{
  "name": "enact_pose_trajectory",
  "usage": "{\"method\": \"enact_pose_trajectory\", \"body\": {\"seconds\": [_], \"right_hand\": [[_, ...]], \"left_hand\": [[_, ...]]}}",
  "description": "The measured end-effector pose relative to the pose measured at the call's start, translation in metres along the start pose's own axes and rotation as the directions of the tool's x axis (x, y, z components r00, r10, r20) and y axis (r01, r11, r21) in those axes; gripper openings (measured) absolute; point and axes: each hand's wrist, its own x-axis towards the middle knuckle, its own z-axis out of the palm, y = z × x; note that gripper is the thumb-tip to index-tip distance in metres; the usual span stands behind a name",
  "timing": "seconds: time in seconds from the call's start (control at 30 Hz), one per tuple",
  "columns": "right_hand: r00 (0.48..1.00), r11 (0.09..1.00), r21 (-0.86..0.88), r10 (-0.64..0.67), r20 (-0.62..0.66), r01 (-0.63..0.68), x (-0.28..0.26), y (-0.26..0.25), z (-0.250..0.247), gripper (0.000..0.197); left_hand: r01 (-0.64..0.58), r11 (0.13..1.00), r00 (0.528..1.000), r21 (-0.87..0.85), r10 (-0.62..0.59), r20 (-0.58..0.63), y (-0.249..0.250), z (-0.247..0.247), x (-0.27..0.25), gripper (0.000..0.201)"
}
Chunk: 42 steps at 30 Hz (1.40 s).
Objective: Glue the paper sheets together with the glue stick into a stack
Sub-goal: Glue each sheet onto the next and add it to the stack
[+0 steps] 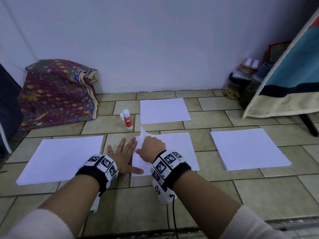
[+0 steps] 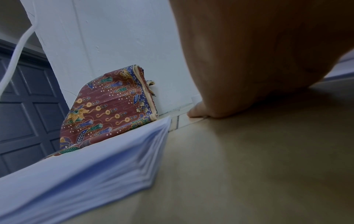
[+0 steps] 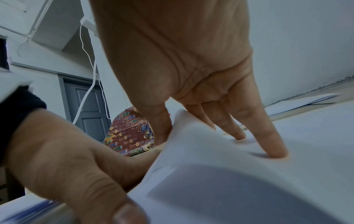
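Observation:
Four white paper stacks lie on the tiled floor: a left stack, a far stack, a middle stack and a right stack. A white glue stick with an orange label stands upright between the left and far stacks. My left hand lies flat with spread fingers on the floor, its thumb on the middle stack's left edge. My right hand pinches the top sheet at its far left corner, which curls upward.
A folded patterned cloth leans on the wall at the back left. Jars and a hanging blue and cream fabric fill the back right, with a dark stand leg on the floor. A black cable trails from my right wrist.

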Motion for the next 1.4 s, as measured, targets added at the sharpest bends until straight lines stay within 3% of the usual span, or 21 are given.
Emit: {"method": "enact_pose_trajectory", "body": {"seconds": [0.27, 0.4, 0.57, 0.93, 1.13, 1.3, 1.4], "right_hand": [[1.000, 1.000, -0.016, -0.022, -0.005, 0.022, 0.0007, 0.0028, 0.0030, 0.059], [0.999, 0.998, 0.047, -0.027, -0.040, 0.029, 0.0023, 0.0039, 0.0081, 0.077], [0.997, 0.996, -0.037, -0.076, -0.026, 0.075, 0.0048, 0.0065, 0.0080, 0.058], [0.996, 0.990, -0.110, -0.087, -0.028, 0.084, 0.0047, 0.0064, 0.0087, 0.041], [0.997, 0.990, -0.124, -0.076, -0.022, 0.073, 0.0036, 0.0041, 0.0091, 0.044], [0.997, 0.987, -0.136, -0.083, -0.004, 0.082, 0.0028, 0.0024, 0.0087, 0.058], [0.998, 0.992, -0.109, -0.066, 0.006, 0.066, 0.0001, 0.0017, 0.0044, 0.048]], "left_hand": [[0.007, 1.000, 1.000, -0.002, -0.007, 0.004, 0.0005, -0.0009, -0.0009, 0.121], [0.012, 1.000, 1.000, 0.000, -0.012, 0.007, 0.0004, -0.0017, -0.0012, 0.145], [0.032, 0.999, 0.999, -0.036, -0.032, -0.019, 0.0000, -0.0008, -0.0002, 0.150], [0.046, 0.998, 0.998, -0.042, -0.047, -0.030, 0.0028, -0.0011, -0.0037, 0.129], [0.055, 0.998, 0.998, -0.018, -0.055, -0.022, 0.0044, -0.0014, -0.0045, 0.127], [0.071, 0.997, 0.997, 0.036, -0.072, 0.004, 0.0079, -0.0049, -0.0056, 0.115], [0.077, 0.994, 0.997, 0.073, -0.078, 0.009, 0.0076, -0.0051, -0.0053, 0.111]]}}
